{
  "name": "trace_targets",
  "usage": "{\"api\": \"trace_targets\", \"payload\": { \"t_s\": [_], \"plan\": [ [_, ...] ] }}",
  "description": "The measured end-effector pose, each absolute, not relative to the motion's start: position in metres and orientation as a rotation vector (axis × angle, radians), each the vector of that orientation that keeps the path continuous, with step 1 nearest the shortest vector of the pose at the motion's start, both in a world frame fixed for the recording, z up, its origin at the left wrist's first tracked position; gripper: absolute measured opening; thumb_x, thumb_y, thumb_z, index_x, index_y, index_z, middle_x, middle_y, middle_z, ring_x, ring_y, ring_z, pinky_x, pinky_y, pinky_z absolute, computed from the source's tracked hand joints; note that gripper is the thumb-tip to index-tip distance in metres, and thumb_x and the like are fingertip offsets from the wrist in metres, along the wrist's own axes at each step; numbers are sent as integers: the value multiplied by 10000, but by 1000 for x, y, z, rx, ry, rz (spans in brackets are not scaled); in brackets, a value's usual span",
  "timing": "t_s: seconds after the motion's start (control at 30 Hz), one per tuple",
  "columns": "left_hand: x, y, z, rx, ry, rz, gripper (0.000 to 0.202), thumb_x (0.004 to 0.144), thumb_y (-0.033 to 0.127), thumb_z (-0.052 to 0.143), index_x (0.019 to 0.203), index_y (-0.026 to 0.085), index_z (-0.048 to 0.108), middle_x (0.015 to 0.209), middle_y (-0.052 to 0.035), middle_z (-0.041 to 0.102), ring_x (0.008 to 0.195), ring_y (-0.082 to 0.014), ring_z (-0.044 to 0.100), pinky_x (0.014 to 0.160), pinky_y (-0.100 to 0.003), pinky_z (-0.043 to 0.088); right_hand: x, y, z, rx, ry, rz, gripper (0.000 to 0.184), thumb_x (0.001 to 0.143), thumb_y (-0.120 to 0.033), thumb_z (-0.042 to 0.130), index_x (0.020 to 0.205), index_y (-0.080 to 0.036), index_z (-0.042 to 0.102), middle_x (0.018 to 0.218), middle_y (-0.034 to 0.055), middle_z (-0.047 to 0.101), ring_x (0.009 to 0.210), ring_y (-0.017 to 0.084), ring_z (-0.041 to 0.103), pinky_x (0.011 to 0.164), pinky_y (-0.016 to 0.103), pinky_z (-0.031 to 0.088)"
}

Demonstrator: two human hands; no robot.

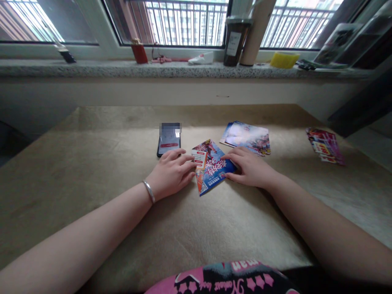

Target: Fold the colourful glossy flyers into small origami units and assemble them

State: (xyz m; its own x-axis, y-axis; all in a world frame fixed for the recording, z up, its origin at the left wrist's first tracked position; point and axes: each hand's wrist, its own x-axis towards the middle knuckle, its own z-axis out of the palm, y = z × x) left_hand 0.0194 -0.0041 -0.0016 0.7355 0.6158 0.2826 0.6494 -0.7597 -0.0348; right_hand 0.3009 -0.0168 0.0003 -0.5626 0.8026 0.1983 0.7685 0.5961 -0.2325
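Note:
A folded blue and red leaflet [211, 169] lies on the tan table [92, 171] in front of me. My left hand [171, 173], with a silver bracelet on its wrist, rests on the leaflet's left edge, fingers curled and pressing the paper. My right hand [249, 167] holds the leaflet's right edge, its fingers pinched on the paper. A black phone [169, 139] with a lit screen lies just beyond my left hand.
A stack of glossy leaflets [248, 138] lies behind my right hand, and another leaflet [325, 145] lies at the far right. The stone windowsill [171, 69] holds a red cup [139, 52], a dark jar [235, 41], a cardboard tube [257, 30] and a yellow item [284, 59].

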Motion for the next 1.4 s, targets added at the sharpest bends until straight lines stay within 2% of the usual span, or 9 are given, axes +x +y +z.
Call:
{"api": "trace_targets", "payload": {
  "t_s": [0.23, 0.33, 0.43, 0.6, 0.73, 0.9, 1.1, 1.3, 1.4],
  "plan": [
    [18, -5, -2, -2851, -1079, -255, 486, 878, 515, 465, 1255, 215, 531, 1355, -53, 497, 1208, -293, 418, 1014, -463, 327, 304, -16, 4, -1169, -2627, 250, 469, 752, -431, 649, 1159, -198, 632, 1029, 101, 609, 978, 240, 533, 897, 394, 430],
    [18, -5, -3, -2887, -1056, -247, 563, 856, 526, 496, 1327, 220, 464, 1406, -67, 439, 1226, -301, 404, 1024, -467, 322, 307, -15, 4, -1144, -2671, 267, 501, 750, -433, 651, 1195, -204, 623, 1008, 99, 613, 968, 239, 534, 889, 392, 429],
    [18, -6, -3, -2928, -999, -272, 541, 862, 497, 513, 1339, 253, 447, 1381, -51, 461, 1219, -285, 408, 1024, -457, 331, 309, -14, 5, -1130, -2685, 255, 490, 754, -429, 649, 1195, -216, 627, 982, 94, 614, 943, 232, 541, 869, 390, 434],
    [20, -3, -4, -2956, -902, -386, 352, 898, 372, 513, 1234, 273, 550, 1250, -39, 557, 1137, -238, 467, 976, -422, 381, 309, -15, 5, -1039, -2650, 197, 280, 773, -377, 628, 996, -227, 708, 941, 81, 625, 889, 210, 558, 795, 361, 462],
    [20, 0, -6, -2970, -775, -469, 249, 941, 288, 454, 1118, 278, 629, 1126, -28, 628, 1045, -197, 516, 900, -368, 422, 303, -17, 4, -880, -2613, 201, 108, 757, -221, 598, 821, -207, 685, 1054, 69, 645, 1027, 214, 549, 894, 369, 450],
    [20, 0, -5, -3014, -710, -415, 256, 935, 308, 464, 1124, 253, 627, 1135, -40, 637, 1058, -206, 521, 904, -377, 429, 293, -22, 6, -825, -2611, 335, 116, 753, -131, 535, 789, -193, 626, 1018, 73, 676, 999, 192, 586, 886, 339, 465],
    [19, 1, -10, -3019, -665, -443, 314, 919, 260, 481, 1219, 245, 572, 1205, -58, 607, 1120, -224, 499, 944, -409, 430, 290, -24, 8, -1036, -2558, 440, 115, 802, -165, 493, 791, -185, 606, 859, 70, 675, 802, 175, 601, 729, 305, 460],
    [22, -2, -7, -3062, -759, -537, 183, 904, 242, 499, 974, 189, 660, 988, -58, 661, 926, -188, 572, 824, -344, 489, 291, -24, 4, -1303, -2362, 555, 150, 837, -275, 485, 765, -184, 580, 717, 29, 626, 630, 144, 536, 578, 254, 384],
    [23, -2, -6, -3111, -787, -556, 160, 898, 218, 501, 910, 167, 652, 966, -58, 668, 908, -174, 587, 821, -328, 498, 290, -23, 1, -1381, -2279, 628, 176, 849, -298, 468, 752, -186, 563, 701, 18, 611, 601, 134, 519, 555, 247, 372]
  ]
}}
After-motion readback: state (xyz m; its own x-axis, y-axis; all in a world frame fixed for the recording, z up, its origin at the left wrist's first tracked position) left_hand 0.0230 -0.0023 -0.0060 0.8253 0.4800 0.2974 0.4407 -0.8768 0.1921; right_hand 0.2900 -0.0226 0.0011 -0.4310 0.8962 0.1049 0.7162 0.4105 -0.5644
